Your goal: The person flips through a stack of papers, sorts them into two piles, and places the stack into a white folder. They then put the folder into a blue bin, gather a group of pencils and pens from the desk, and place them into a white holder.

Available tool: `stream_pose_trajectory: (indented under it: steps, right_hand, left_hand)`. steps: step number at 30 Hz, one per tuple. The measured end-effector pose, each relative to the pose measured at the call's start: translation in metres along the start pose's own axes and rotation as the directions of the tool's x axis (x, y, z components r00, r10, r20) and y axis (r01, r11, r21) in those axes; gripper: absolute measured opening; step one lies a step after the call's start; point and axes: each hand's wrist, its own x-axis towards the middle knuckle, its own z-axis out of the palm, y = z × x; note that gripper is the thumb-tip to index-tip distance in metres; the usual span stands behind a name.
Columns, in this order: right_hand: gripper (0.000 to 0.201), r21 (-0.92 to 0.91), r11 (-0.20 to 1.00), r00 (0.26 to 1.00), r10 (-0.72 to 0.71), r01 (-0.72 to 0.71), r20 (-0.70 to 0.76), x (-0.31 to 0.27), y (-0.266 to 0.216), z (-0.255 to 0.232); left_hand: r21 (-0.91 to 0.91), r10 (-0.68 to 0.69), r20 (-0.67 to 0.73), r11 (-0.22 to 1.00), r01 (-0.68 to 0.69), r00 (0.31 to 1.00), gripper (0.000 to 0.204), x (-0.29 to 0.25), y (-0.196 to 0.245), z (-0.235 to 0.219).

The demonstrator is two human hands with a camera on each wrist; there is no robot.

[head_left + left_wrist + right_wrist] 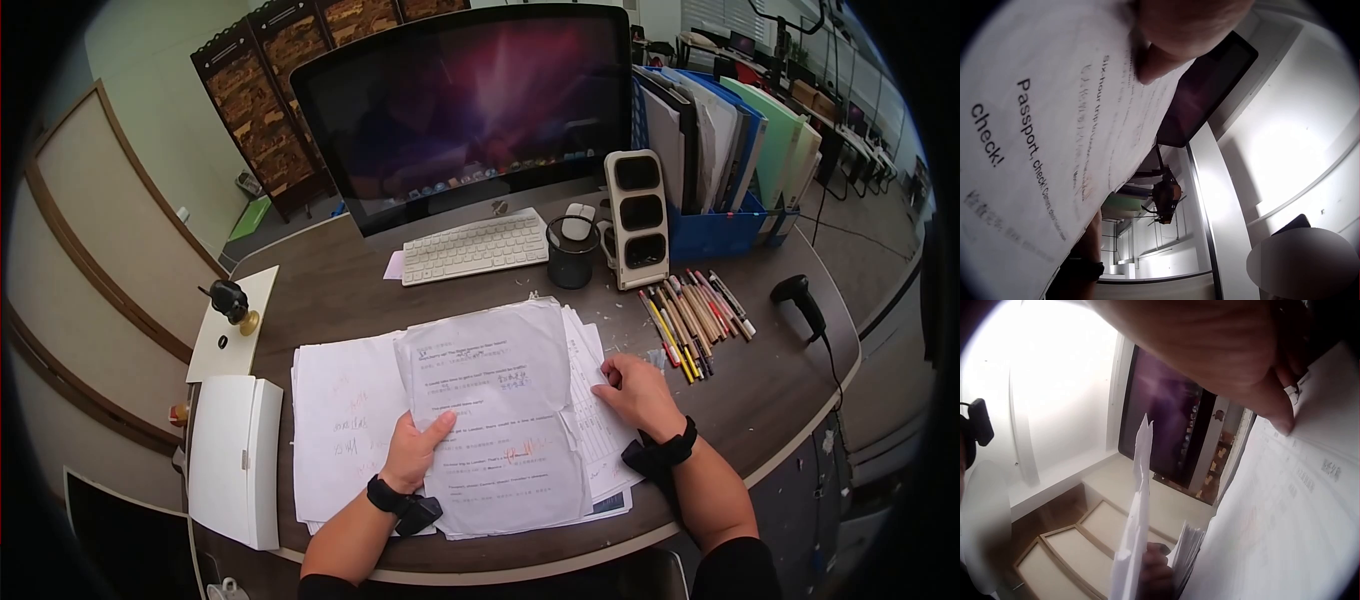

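Note:
A creased printed sheet [500, 400], with red and blue handwriting on it, is held up by my left hand [410, 452]. The left thumb lies across its front near the left edge, and the other fingers are hidden behind it. In the left wrist view the same sheet [1054, 144] shows large print. At the right edge of the stack, my right hand [640, 395] pinches the paper between thumb and curled fingers. That printed paper [1297, 487] fills the right of the right wrist view. More white pages [345, 430] with faint handwriting lie spread at left.
Behind the papers stand a keyboard [475, 247], a black mesh cup [572, 262] and a monitor [470, 110]. Several pens and pencils [695, 315] lie to the right, near a barcode scanner [797, 295]. A white box [230, 465] sits at left; blue file holders [715, 230] stand at back right.

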Motion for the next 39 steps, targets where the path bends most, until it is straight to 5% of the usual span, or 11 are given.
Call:
stream_pose_trajectory:
  steps: [8, 15, 17, 21, 23, 25, 28, 33, 35, 38, 39]
  right_hand:
    - [0.018, -0.021, 0.999, 0.995, -0.052, 0.050, -0.091, 0.002, 0.011, 0.010]
    - [0.013, 0.396, 0.918, 0.969, 0.104, -0.006, -0.225, 0.010, 0.008, -0.010]
    - [0.015, 0.574, 0.800, 0.983, 0.174, -0.174, 0.057, 0.007, -0.002, -0.019]
    - [0.017, 0.504, 0.861, 0.995, 0.030, -0.072, 0.091, 0.013, 0.024, -0.006]
    - [0.014, 0.430, 0.900, 0.963, 0.047, 0.075, -0.267, 0.015, 0.020, -0.015]
    - [0.014, 0.576, 0.807, 0.948, 0.072, 0.127, -0.309, 0.020, 0.020, -0.024]
    - [0.017, 0.752, 0.486, 0.788, 0.186, 0.446, -0.587, 0.025, 0.020, -0.041]
    - [0.021, 0.883, 0.150, 0.790, 0.400, 0.444, -0.465, 0.028, 0.045, -0.063]
    - [0.021, 0.912, 0.130, 0.825, 0.392, 0.389, -0.407, 0.026, 0.052, -0.061]
    - [0.036, 0.929, -0.057, 0.922, -0.107, 0.367, -0.371, 0.014, 0.047, -0.042]
    - [0.035, 0.922, 0.128, 0.929, -0.112, 0.366, -0.353, 0.006, 0.029, -0.038]
  left_hand:
    - [0.005, -0.012, 0.016, 1.000, 0.012, 1.000, 0.040, 0.001, -0.001, -0.001]
    - [0.007, -0.025, 0.013, 1.000, 0.025, 1.000, 0.041, 0.000, -0.002, -0.002]
    - [-0.003, -0.028, 0.013, 1.000, 0.028, 1.000, 0.041, 0.000, -0.002, -0.002]
    - [0.007, -0.011, 0.011, 1.000, 0.011, 1.000, 0.040, 0.000, 0.000, 0.000]
    - [0.007, 0.003, 0.005, 1.000, -0.003, 1.000, 0.040, 0.000, 0.000, 0.001]
    - [0.038, -0.031, 0.017, 0.999, 0.031, 0.999, 0.039, 0.000, 0.001, 0.001]
    - [0.028, -0.090, 0.047, 0.996, 0.089, 0.995, 0.038, 0.001, -0.002, -0.003]
    - [0.008, -0.139, 0.078, 0.990, 0.138, 0.987, 0.038, 0.002, -0.003, -0.001]
    - [0.010, -0.148, 0.073, 0.989, 0.147, 0.986, 0.037, 0.001, -0.001, 0.000]
    - [0.040, -0.154, 0.060, 0.988, 0.152, 0.986, 0.037, 0.002, 0.000, 0.002]
    - [0.036, -0.152, 0.064, 0.988, 0.150, 0.986, 0.038, 0.003, -0.002, 0.001]
